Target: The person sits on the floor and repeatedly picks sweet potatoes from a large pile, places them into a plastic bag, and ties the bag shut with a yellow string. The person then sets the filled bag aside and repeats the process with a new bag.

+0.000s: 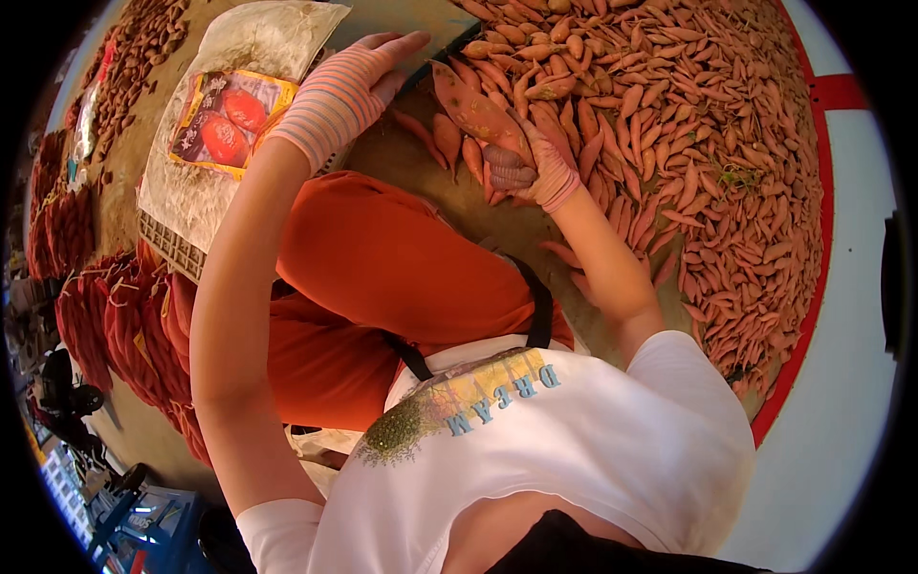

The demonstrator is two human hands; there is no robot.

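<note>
My right hand [538, 168], in a striped glove with greyish-purple fingers, grips a large sweet potato [477, 107] with yellowish patches on its skin. The sweet potato slants up and to the left over the edge of the big sweet potato pile [645, 107]. My left hand [348, 100], also in a striped glove, is held out with its fingers extended and nothing visible in it. It is nearest to a printed package [233, 118] with red sweet potato pictures, lying on a soiled white sheet [179, 186]; the hand and forearm partly cover the package.
Under the sheet is a plastic crate [172, 244]. Filled red mesh bags [129, 330] stand at the left, with more brown produce [143, 64] heaped beyond. A red-edged white wall [857, 287] bounds the pile at right. A blue machine or vehicle [154, 527] is at lower left.
</note>
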